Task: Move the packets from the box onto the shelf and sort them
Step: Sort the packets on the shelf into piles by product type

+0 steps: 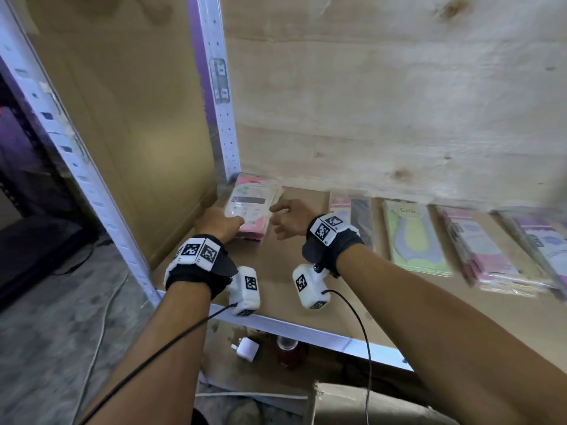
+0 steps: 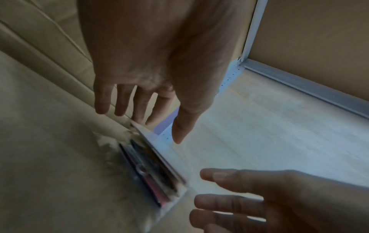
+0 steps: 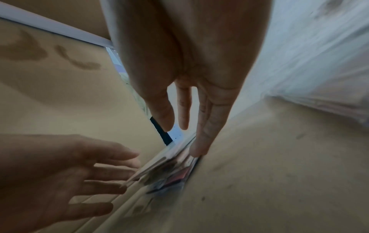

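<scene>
Left hand: fingers straight, spread, resting flat against the near-left edge of the corner stack; grips nothing.
Right hand: fingers relaxed and extended, just beside the stack's right edge; the right wrist view shows one fingertip touching the stack's side. Hands apart, flanking the stack.
Corner stack of pink-and-white clear-wrapped flat packets: lies on the brown board shelf, pushed against the white perforated metal upright.
Right of the upright, along the back: a dark-and-pink packet pile, a pale green packet, a pink packet pile, a purplish pile, cut off by the frame.
Progress, as judged: well advanced; several sorted piles laid out, corner stack being squared.
Brown cardboard box: below the shelf edge, only a corner visible; contents hidden, so packets remaining cannot be told. Packet printing is blurred.
</scene>
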The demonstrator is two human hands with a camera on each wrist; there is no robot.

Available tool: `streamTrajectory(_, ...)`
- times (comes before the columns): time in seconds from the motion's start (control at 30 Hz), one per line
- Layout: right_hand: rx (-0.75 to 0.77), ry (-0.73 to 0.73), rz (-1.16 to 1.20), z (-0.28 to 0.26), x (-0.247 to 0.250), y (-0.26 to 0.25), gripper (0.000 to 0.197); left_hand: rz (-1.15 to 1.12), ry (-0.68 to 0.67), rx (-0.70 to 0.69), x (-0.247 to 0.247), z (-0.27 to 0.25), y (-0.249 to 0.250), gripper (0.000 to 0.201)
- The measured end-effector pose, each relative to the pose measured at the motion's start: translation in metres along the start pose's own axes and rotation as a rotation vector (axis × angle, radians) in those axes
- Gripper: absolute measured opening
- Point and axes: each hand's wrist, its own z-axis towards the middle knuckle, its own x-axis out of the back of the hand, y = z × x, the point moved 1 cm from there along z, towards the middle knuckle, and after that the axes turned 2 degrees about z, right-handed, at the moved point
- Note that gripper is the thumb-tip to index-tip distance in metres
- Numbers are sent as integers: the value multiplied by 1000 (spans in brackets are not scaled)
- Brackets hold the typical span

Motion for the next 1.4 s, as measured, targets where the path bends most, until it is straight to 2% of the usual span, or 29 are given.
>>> streamTrajectory(0.13, -42, -71, 100, 2, -14, 0, 33, 45, -32, -27, 2, -2, -10, 30)
streamTrajectory(0.3, -34, -15, 132, -7, -7, 2, 23, 46, -10, -43, 5, -6, -5, 21)
streamTrajectory(0.43, -76, -46, 136, -22, 10, 3, 32, 11, -11, -2, 4, -10, -3, 20)
streamTrajectory(0.5, -112, -103, 168, -30, 18, 3, 20, -12, -25, 12, 2, -12, -1, 18)
streamTrajectory(0.57, -151, -140, 187, -39, 28, 2, 8, -30, -20, 4, 0, -13, 3, 19)
streamTrajectory(0.67, -182, -148, 196, -49, 42, 2, 3, -88, -14, -23, -4, -17, 12, 21)
streamTrajectory(0.77, -180, -129, 175, -58, 50, 6, 16, -136, 1, -36, -9, -21, 21, 18)
streamTrajectory(0.87, -168, -93, 145, -63, 56, 8, 21, -47, 8, -64, -11, -28, 32, 20)
streamTrajectory(0.97, -135, -101, 158, -72, 63, 8, 17, -76, -29, -79, -15, -34, 42, 24)
streamTrajectory(1.03, -91, -72, 222, -80, 70, 7, 6, -118, -50, -66, -18, -38, 48, 30)
streamTrajectory(1.1, -12, -20, 229, -88, 78, 5, 11, -252, -94, -49, -21, -39, 55, 41)
streamTrajectory(1.2, 130, 43, 143, -103, 96, -2, 18, -593, -191, -27, -24, -44, 70, 53)
streamTrajectory(1.3, 257, 109, -33, -121, 113, -6, 28, -870, -319, -25, -28, -47, 82, 85)
streamTrajectory(1.33, 289, 130, -101, -127, 117, -6, 28, -970, -363, -48, -29, -48, 86, 86)
streamTrajectory(1.4, 339, 155, -213, -137, 123, -3, 29, -1154, -405, -73, -32, -51, 92, 67)
